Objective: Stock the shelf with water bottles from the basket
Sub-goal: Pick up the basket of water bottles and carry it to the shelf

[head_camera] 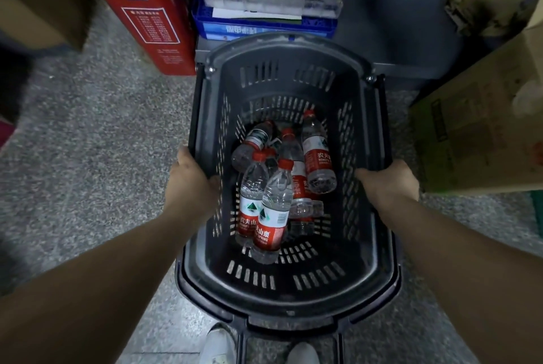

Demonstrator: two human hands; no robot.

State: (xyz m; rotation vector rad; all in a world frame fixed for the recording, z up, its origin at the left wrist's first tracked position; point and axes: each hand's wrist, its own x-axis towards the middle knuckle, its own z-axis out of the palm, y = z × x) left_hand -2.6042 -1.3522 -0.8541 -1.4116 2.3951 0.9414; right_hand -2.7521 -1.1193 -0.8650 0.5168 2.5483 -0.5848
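Nearest, our left hand (pixel 191 178) and right hand (pixel 389 180) grip the side rims of the dark slotted basket (pixel 291 290), fingers curled over the edges. Inside it lie clear water bottles (pixel 274 207) with red caps and red-white labels, jumbled on its floor.

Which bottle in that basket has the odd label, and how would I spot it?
Look into the dark plastic basket held by both hands. At the far left of the bottle pile lies one bottle, cap pointing away. Its label is dark green and white; all the others wear red.
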